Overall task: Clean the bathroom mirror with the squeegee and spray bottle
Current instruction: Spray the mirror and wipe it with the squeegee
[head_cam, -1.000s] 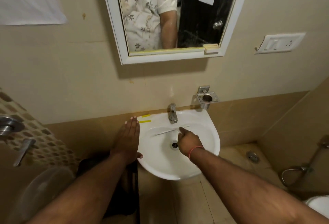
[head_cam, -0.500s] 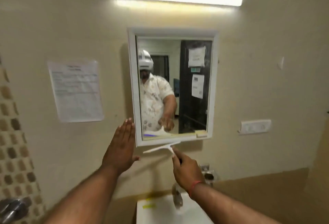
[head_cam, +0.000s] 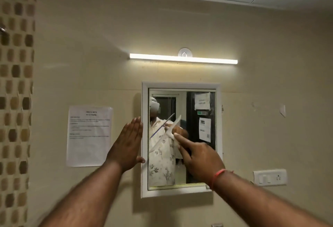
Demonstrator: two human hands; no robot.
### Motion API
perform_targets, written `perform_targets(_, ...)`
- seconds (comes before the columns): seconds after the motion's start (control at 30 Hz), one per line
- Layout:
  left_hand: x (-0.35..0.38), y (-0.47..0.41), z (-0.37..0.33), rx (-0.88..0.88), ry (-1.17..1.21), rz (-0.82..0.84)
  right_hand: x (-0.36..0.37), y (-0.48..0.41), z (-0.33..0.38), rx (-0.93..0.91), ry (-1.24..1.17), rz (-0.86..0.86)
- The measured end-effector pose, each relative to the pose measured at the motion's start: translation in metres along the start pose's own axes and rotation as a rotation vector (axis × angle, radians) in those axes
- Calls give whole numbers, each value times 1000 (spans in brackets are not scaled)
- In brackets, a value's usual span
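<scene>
Inspector A: Far to the left of the left hand, a strip of brown mosaic tile (head_cam: 16, 100). Nearer, just left of that hand, a printed paper notice (head_cam: 89, 135) fixed flat to the wall.

Inspector B: Left hand (head_cam: 127, 147)?

Inspector A: Raised flat, fingers straight and pressed together, holding nothing. Its fingertips stand at the left edge of the white mirror frame (head_cam: 144, 136); contact cannot be confirmed.

Inspector B: And the squeegee?

Inspector A: The squeegee (head_cam: 166, 132) is in front of the mirror (head_cam: 182, 136), between the two hands, blade tilted from lower left to upper right. The right hand (head_cam: 198, 156) is clamped round its handle, index finger stretched along it toward the blade. Whether the blade touches the glass cannot be told. A red thread band (head_cam: 219, 175) sits on that wrist.

Inspector B: Beyond the right hand?

Inspector A: A lit tube light (head_cam: 183, 58) above both hands; a white switch plate (head_cam: 270, 177) on the wall to the right of the right wrist
</scene>
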State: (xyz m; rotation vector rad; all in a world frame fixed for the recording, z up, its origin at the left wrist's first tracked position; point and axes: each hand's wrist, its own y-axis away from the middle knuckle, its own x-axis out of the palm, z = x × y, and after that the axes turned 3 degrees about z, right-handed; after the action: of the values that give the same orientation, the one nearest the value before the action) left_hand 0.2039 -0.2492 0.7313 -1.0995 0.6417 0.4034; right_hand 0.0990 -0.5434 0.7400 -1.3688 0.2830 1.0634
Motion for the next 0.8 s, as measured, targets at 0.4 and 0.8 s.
perform_targets(0.4,-71,-110,7,-137,-150,58,-58,-118,6,-400,473,25)
perform_targets(0.8,-71,-141,6,-208,-53,50,-43,-171,-4,-603,487,-35)
